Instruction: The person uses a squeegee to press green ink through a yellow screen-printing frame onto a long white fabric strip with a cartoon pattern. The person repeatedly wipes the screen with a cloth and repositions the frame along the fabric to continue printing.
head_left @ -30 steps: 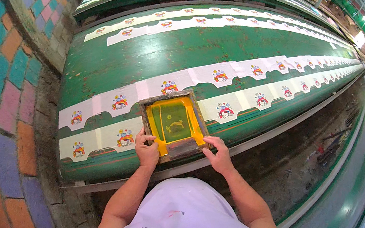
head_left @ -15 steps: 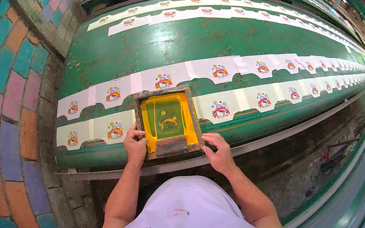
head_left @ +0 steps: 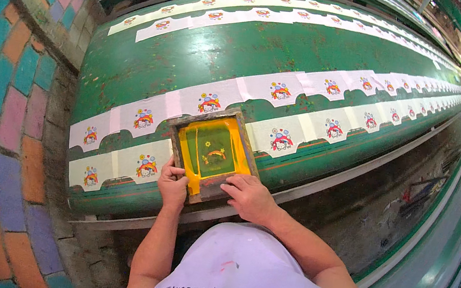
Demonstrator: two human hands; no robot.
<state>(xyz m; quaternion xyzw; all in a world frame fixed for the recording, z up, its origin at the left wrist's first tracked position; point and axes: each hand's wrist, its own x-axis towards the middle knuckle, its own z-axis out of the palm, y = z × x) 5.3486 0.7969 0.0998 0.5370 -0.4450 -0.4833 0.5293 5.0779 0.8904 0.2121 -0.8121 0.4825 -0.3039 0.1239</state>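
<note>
A wooden-framed printing screen with yellow edges and a see-through green middle lies on the near row of printed cloth pieces. My left hand is closed on its left side near the front corner, thumb over the frame. Along the near end inside the screen rests a dark brownish bar, perhaps a squeegee. My right hand is over the bar's right part, fingers apart and slightly bent, fingertips at the bar. Through the mesh a small rainbow-like print shows.
The long green table carries several rows of pale cloth pieces with colourful cartoon prints. A painted brick wall stands close on the left. Another long green table runs along the right, beyond a dark gap.
My right hand has left the screen's right front corner and moved left over the dark bar. My left hand and the screen stay in place.
</note>
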